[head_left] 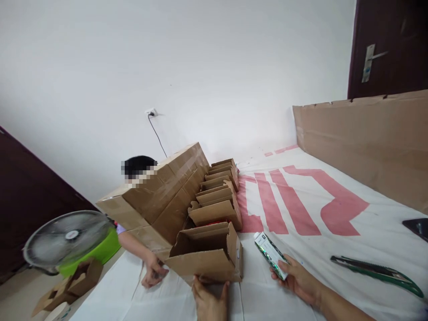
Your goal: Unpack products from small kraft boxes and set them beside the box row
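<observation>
My right hand (296, 278) grips the lower end of a slim white and green carton (270, 255) with a white cap at its top. With fingers spread, my left hand (210, 301) touches the near side of an open cardboard box (207, 265). Behind this box, several more open cardboard boxes (214, 214) stand in a row running back toward the wall. Something red shows inside the second one. The inside of the nearest box is dark, and its bottom cannot be made out.
Another person's hand (154, 269) rests left of the nearest box, beside large stacked cartons (160, 191). A green cutter knife (377, 272) lies at right, near a dark object (417, 228). A fan (72, 236) and cardboard pieces (70, 285) are at left; a cardboard panel (364, 142) stands at right.
</observation>
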Demonstrator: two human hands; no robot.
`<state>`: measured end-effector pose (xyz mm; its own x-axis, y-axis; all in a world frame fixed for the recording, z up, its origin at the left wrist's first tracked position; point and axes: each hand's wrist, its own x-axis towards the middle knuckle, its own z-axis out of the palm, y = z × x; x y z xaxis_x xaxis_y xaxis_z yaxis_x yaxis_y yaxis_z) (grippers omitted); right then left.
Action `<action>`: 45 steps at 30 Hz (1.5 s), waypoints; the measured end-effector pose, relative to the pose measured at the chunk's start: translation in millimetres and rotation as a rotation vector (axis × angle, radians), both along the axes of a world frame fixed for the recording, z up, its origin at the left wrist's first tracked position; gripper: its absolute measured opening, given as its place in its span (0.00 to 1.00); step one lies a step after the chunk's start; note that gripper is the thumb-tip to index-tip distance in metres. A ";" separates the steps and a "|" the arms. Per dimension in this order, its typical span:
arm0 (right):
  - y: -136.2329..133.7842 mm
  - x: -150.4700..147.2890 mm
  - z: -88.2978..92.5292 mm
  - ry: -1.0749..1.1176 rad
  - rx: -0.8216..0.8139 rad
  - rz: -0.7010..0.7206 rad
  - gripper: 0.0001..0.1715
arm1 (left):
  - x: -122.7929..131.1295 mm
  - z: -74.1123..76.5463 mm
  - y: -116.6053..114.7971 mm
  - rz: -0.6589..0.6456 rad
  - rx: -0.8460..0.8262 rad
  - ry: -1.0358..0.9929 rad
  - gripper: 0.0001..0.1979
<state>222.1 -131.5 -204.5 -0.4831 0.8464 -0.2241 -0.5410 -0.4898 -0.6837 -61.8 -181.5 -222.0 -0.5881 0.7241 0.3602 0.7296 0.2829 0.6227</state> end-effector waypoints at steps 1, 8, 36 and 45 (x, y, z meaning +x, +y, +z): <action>0.2 0.0 -0.3 0.004 0.005 0.006 0.25 | 3.8 1.5 3.7 0.026 -0.026 0.040 0.52; 5.9 1.8 -3.1 0.063 0.019 0.061 0.26 | 12.6 5.9 17.5 0.081 -0.141 0.135 0.52; 15.2 5.7 -7.9 0.033 0.100 0.225 0.35 | 37.6 29.9 51.9 -0.324 0.110 -0.406 0.41; 14.3 4.7 -13.3 0.013 0.267 0.244 0.43 | 56.5 29.1 33.1 -0.564 0.002 -1.013 0.36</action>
<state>226.7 -117.1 -217.8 -0.6792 0.7339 -0.0033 -0.4397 -0.4105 -0.7989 -5.3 -148.4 -192.9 -0.2021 0.9753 -0.0895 -0.0810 0.0744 0.9939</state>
